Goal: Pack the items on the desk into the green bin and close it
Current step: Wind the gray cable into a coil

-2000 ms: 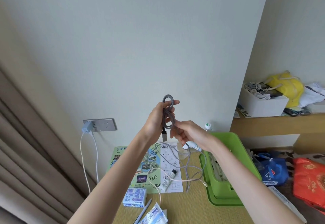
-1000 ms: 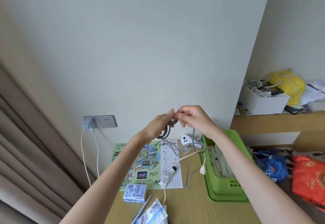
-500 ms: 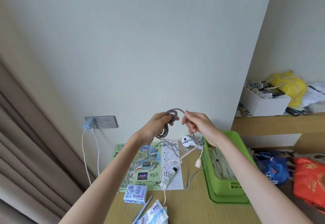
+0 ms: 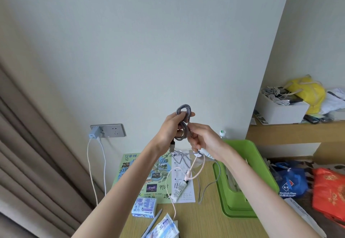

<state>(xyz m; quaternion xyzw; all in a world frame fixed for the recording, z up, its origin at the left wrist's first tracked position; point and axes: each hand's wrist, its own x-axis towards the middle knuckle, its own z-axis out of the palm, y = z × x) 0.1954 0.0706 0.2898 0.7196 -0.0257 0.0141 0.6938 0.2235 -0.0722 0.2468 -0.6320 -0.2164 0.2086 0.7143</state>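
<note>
1. Left hand (image 4: 170, 127) has its fingers curled round a grey braided fabric cable (image 4: 183, 132), wound into a tight oval coil, with one loop poking above the fingertips.
2. Right hand (image 4: 204, 139) pinches a strand just beside the left fingers.
3. Loose grey tail droops to the wood-grain desk (image 4: 205, 219).
4. Glossy green plastic bin (image 4: 259, 161) has a rounded rim and an open top. It sits below-right of the right fingers, apart from the coil.

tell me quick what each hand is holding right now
left hand: grips the coiled grey cable
right hand: pinches a strand of the same cable
</note>
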